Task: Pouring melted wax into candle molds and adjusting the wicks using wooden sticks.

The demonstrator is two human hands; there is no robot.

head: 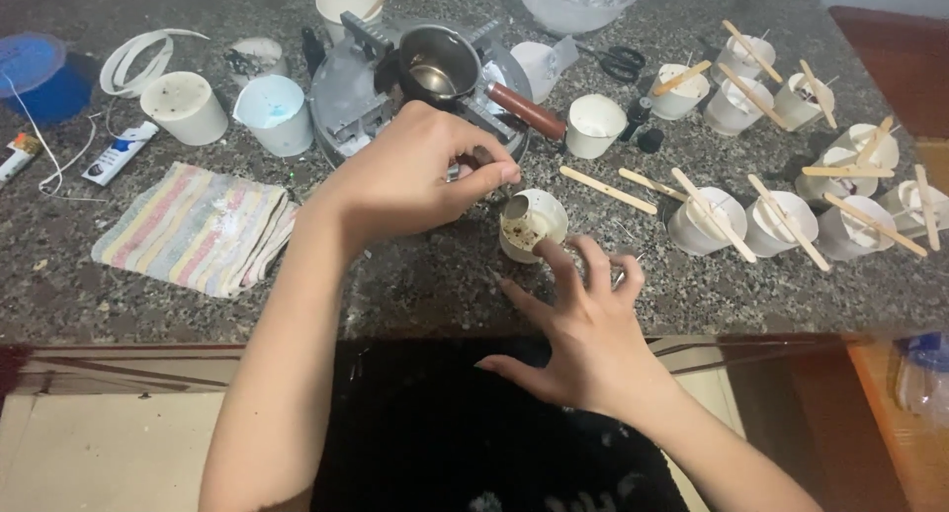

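Right hand (583, 329) rests on the near edge of the bench (425, 285), fingers spread and released; the index fingertip touches the lower side of a small white cup (532, 225). It steadies the cup, no grip.

The small white cup lies tilted on the bench at centre, just in front of the stove. Its long axis runs roughly from the person's left-far to right-near; the open mouth points left and a little up, toward the left hand. The inside wall shows brown specks.

Left hand (415, 176) comes in from the left, fingers pinched together at the cup's mouth. They seem to grasp something thin there; what it is I cannot tell, too small.

To the left: a striped cloth (198, 230), folded, flat on the bench.

To the right: a group of white cups (791, 220), each with a wooden stick (712, 215) laid across its rim. By my judgement these are finished or setting; two loose sticks (608, 190) lie between them and the centre cup, unused.

Behind the hands: a small stove (346, 97) carrying a metal pot (435, 67) with a reddish handle. Further left, two empty white cups (227, 107). Far edge: scissors (621, 62), a clear bowl (578, 0).

Judged state: many cups done, the centre cup not yet filled, no stick on it.
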